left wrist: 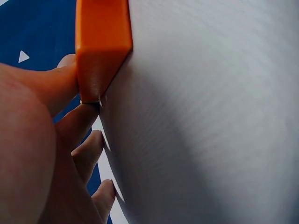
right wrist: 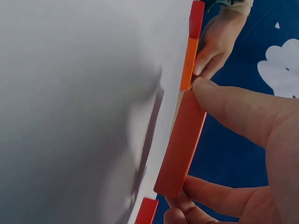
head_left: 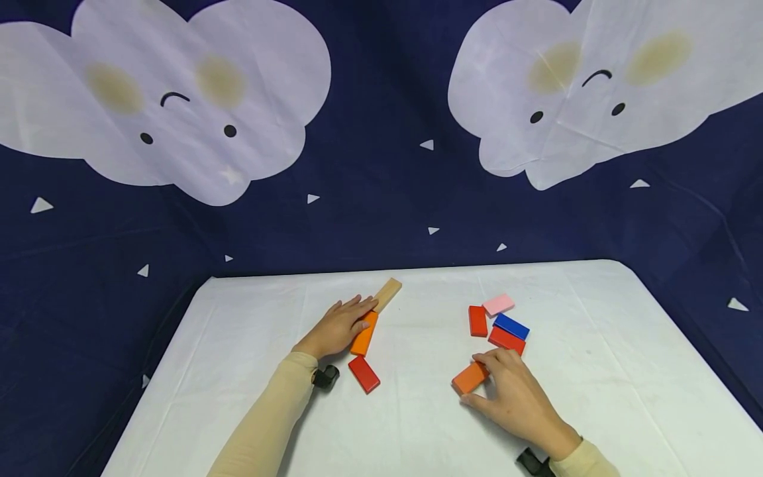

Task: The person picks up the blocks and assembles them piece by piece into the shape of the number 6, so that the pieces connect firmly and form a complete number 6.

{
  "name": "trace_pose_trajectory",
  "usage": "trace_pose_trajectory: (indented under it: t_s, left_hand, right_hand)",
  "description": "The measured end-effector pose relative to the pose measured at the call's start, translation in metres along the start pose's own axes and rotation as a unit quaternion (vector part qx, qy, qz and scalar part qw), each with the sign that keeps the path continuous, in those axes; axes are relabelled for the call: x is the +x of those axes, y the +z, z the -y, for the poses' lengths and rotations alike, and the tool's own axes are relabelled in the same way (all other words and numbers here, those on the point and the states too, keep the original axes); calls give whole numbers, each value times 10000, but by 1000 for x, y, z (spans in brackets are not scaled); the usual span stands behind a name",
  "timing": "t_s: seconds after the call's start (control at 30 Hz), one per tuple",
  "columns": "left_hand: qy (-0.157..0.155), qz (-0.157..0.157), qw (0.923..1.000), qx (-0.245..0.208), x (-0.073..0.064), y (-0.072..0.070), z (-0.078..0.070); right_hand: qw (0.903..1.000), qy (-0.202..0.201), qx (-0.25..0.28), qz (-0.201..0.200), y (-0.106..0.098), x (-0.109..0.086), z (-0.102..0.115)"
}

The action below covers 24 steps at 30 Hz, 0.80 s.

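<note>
Blocks (head_left: 364, 375) made our row of three; four more (head_left: 510, 326) seemed left. Our left hand (head_left: 340, 329), loosely spread, touched an orange block (head_left: 365, 336); our right hand (head_left: 517, 401) pinched another (head_left: 469, 378).

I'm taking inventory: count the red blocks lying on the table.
3: one red block by the left orange block, another beside the pink block, a third alongside the blue block. More may be hidden.

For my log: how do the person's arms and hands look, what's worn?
The person wears a plain pale-yellow fabric left sleeve and a matching right sleeve. At the cuffs sit a small black left wrist device and a similar black right wrist device. The left hand and right hand wear no gloves.
</note>
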<state>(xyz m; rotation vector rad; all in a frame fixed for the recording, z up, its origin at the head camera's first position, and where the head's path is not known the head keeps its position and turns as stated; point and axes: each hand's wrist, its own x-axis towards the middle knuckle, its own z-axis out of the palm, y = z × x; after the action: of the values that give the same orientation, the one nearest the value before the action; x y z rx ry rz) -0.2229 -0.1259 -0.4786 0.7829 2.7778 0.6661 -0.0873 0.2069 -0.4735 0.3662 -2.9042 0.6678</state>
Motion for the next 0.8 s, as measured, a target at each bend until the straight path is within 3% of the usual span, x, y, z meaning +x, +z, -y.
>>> trace_pose_trajectory:
  t_s: [0.27,0.8]
  left_hand:
    - [14,3,10000,-2,0,0,-1]
    - [96,-27,9999,51,1,1,2]
  right_hand:
    - [9996,56,1,270,5,3,11]
    - [9993,-239,53,275,15,11,30]
